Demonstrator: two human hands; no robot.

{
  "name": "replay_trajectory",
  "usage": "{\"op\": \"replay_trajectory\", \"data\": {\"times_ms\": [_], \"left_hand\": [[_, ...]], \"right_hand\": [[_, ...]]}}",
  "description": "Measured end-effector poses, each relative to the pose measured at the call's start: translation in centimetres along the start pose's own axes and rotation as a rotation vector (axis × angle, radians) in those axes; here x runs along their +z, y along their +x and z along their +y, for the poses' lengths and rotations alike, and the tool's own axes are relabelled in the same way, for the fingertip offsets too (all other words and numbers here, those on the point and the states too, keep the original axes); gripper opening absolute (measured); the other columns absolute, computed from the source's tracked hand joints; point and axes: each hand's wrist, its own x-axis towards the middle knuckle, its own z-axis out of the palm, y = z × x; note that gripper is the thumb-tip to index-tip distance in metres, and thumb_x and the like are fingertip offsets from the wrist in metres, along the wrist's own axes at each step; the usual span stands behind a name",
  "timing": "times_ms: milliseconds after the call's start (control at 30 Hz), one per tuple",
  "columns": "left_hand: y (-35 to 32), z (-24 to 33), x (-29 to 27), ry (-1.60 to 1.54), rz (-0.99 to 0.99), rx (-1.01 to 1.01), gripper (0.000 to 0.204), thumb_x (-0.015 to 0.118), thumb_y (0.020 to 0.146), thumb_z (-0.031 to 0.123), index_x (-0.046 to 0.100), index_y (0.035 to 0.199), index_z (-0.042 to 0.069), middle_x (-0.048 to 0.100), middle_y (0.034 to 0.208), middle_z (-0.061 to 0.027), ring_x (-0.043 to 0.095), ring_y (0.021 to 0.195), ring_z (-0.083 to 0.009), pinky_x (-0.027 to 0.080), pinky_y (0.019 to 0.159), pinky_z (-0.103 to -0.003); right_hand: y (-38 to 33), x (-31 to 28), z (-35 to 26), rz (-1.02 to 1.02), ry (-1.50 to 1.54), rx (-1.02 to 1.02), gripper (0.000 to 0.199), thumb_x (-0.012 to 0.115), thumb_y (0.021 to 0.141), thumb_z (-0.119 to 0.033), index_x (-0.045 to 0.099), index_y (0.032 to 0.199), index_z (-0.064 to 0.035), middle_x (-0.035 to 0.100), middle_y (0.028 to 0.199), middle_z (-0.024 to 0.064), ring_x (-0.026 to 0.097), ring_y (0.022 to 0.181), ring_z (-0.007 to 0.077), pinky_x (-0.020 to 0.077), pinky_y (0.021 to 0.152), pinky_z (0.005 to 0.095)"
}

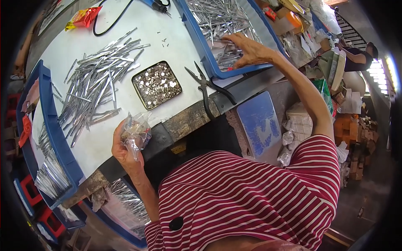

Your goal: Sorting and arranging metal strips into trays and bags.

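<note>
My left hand (125,147) is closed on a crumpled clear plastic bag (137,133) at the table's near edge; what lies inside it is hard to make out. Over the blue tray (211,62) at the right, my right hand (248,49) reaches in with fingers apart, nothing seen in them. Thin silvery metal strips (222,19) fill that tray. A square tin of small shiny rivet-like pieces (155,83) stands between my hands. Pliers (205,85) with dark handles lie beside it, jaws spread. Many more metal strips (94,85) are heaped on the white tabletop (171,39).
Another blue tray (50,121) with strips stands at the left edge. A red and yellow packet (83,18) and a corded blue tool (157,5) lie at the back. A worn blue stool (261,121) is by my right side. Boxes and another person (358,58) are farther right.
</note>
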Motion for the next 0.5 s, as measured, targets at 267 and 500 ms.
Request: {"op": "replay_trajectory", "data": {"times_ms": [267, 500], "left_hand": [[-0.1, -0.1, 0.0, -0.032, 0.017, -0.018, 0.043, 0.058, 0.072, 0.009, 0.044, 0.110, -0.006, 0.055, 0.096, -0.0128, 0.054, 0.085, -0.0170, 0.044, 0.077, -0.029], [0.0, -0.4, -0.2, -0.032, 0.014, -0.001, 0.045, 0.061, 0.071, 0.010, 0.044, 0.110, -0.006, 0.054, 0.096, -0.0122, 0.054, 0.085, -0.0169, 0.045, 0.077, -0.029]], "right_hand": [[0.8, -0.2, 0.5, 0.011, -0.034, -0.044, 0.074, 0.067, 0.054, -0.039, 0.038, 0.111, -0.0013, 0.046, 0.096, 0.0176, 0.047, 0.091, 0.0291, 0.0386, 0.079, 0.0358], [1.3, -0.1, 0.2, -0.065, 0.076, -0.014, 0.049, 0.064, 0.055, -0.028, 0.044, 0.089, 0.0010, 0.049, 0.084, 0.0149, 0.048, 0.076, 0.0266, 0.0388, 0.070, 0.0331]]}}
